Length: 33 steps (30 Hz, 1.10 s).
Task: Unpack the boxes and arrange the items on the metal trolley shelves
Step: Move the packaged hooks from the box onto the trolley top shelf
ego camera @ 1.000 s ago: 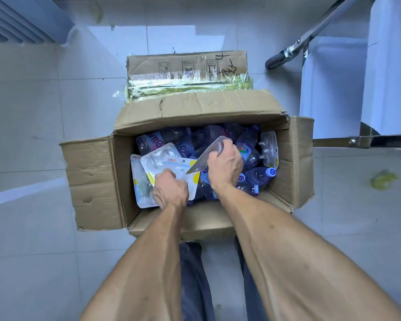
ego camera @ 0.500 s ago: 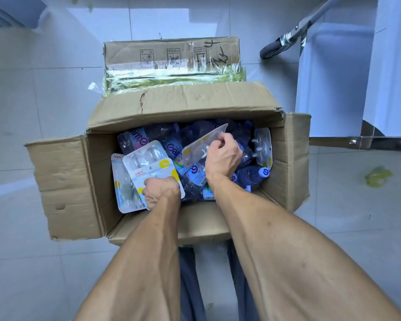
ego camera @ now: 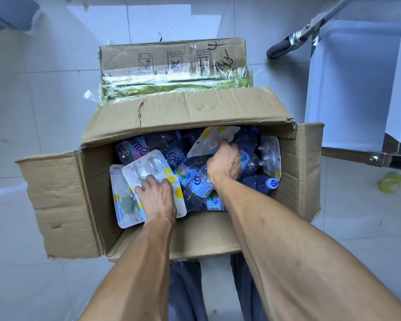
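An open cardboard box [ego camera: 63,200] stands on the floor in front of me, filled with blue-labelled water bottles [ego camera: 195,181] and flat blister packs. My left hand [ego camera: 156,198] grips a white blister pack [ego camera: 146,167] at the box's left side, lying over another pack [ego camera: 120,200]. My right hand [ego camera: 223,162] holds a second blister pack [ego camera: 212,140], tilted up above the bottles near the middle. A third pack [ego camera: 270,156] leans against the right wall of the box. The metal trolley [ego camera: 357,156] shows at the right edge.
A second, taped cardboard box [ego camera: 171,56] lies behind the open one. A trolley wheel [ego camera: 280,48] and leg are at the upper right. A crumpled green scrap [ego camera: 390,181] lies on the tiled floor to the right.
My right hand has raised its blister pack up and away from the bottles. My left hand has shifted its hold on the left pack. The view has moved closer to the box.
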Tool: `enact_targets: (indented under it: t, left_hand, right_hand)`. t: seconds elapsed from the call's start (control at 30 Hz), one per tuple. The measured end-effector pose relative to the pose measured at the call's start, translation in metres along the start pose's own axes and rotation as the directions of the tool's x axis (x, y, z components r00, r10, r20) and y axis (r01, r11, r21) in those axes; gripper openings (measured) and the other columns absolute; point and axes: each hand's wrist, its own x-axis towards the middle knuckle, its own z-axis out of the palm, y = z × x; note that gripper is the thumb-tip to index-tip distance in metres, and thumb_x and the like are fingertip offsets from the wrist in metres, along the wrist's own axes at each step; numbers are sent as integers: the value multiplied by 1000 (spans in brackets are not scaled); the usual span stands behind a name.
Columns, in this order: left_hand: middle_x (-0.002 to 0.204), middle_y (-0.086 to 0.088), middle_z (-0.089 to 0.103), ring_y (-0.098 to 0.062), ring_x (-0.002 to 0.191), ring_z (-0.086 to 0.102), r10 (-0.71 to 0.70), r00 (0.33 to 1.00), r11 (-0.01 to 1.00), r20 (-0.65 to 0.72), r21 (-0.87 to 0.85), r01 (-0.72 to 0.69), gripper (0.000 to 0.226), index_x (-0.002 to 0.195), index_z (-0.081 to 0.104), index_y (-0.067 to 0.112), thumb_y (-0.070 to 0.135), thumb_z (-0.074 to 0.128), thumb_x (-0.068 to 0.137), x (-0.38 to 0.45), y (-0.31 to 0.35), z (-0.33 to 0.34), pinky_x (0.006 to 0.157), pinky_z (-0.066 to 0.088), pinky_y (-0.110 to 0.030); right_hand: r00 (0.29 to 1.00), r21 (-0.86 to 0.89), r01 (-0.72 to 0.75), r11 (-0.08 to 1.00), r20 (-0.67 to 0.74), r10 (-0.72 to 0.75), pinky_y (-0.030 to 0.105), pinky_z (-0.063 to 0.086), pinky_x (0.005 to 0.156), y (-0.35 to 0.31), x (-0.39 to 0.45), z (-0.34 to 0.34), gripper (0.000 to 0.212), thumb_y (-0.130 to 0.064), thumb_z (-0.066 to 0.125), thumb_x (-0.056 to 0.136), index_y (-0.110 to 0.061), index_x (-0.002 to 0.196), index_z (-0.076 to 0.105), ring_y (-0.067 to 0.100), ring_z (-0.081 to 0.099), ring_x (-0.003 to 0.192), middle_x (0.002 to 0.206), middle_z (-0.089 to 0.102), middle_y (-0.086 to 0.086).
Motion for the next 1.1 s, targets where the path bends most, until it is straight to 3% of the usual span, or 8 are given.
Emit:
enact_targets:
  t: [0.27, 0.4, 0.47, 0.57, 0.63, 0.73, 0.93, 1.1]
  left_hand:
    - [113, -10, 49, -31, 107, 46, 163, 968, 982, -190, -60, -178, 36, 112, 57, 20, 5, 57, 80, 7, -21, 6, 93, 30, -42]
    - [106, -10, 50, -31, 102, 48, 561, 791, 824, -244, 73, -562, 39, 103, 60, 17, 0, 62, 69, 20, -12, -2, 92, 34, -41]
    - [110, -10, 48, -31, 105, 46, 649, 736, 760, -193, 118, -639, 37, 103, 58, 17, -1, 59, 70, 23, -8, -6, 93, 34, -41]
    - [125, -11, 43, -31, 113, 43, 634, 773, 769, -34, 136, -624, 39, 115, 53, 16, 1, 50, 80, 19, 0, -11, 94, 31, -39]
    - [123, -10, 52, -30, 109, 51, 511, 860, 856, 6, 90, -509, 36, 117, 53, 15, 6, 49, 82, 9, 8, -12, 90, 32, -38]
    - [102, -10, 63, -33, 87, 62, 13, 999, 957, 30, -292, -4, 21, 104, 53, 13, 23, 45, 88, -7, 17, -9, 75, 37, -36]
    - [105, -13, 67, -34, 99, 64, -225, 932, 796, 286, -497, 345, 32, 105, 55, 10, 40, 50, 95, -29, 37, 11, 75, 44, -35]
    - [98, -16, 63, -36, 89, 61, -372, 904, 657, 211, -628, 417, 23, 100, 56, 10, 31, 48, 97, -23, 41, 7, 67, 38, -36]
  right_hand:
    - [988, 314, -118, 942, 135, 79, 25, 43, 67, -7, 7, -4, 32, -7, 59, 84, -16, 114, 61, 33, 64, 97, 104, 68, 13]
    - [976, 443, -198, 874, 169, 136, 16, 39, 72, -8, 12, -3, 36, -8, 57, 85, -25, 113, 70, 25, 64, 106, 111, 72, 2]
    - [971, 516, -231, 825, 178, 160, 15, 40, 77, -5, 13, -4, 37, -5, 55, 85, -21, 114, 72, 25, 64, 108, 115, 71, 3]
    - [955, 624, -292, 725, 222, 194, 21, 48, 82, -10, 11, -1, 38, -5, 52, 82, -24, 104, 76, 30, 65, 103, 111, 72, 7]
    - [930, 697, -367, 616, 267, 251, 40, 57, 85, -11, 15, 14, 37, -12, 48, 70, -39, 80, 71, 36, 68, 93, 95, 71, 2]
    - [905, 755, -416, 507, 293, 307, 49, 58, 79, -1, 28, 49, 36, -13, 43, 63, -41, 64, 65, 34, 70, 87, 83, 69, -5]
    - [817, 805, -479, 350, 264, 513, 32, 59, 76, -30, 6, 15, 26, -4, 62, 77, -19, 89, 80, 27, 71, 81, 85, 76, 5]
    - [856, 727, -421, 543, 121, 502, 29, 52, 75, -28, -4, 7, 32, -3, 60, 83, -20, 104, 77, 30, 65, 91, 100, 74, 7]
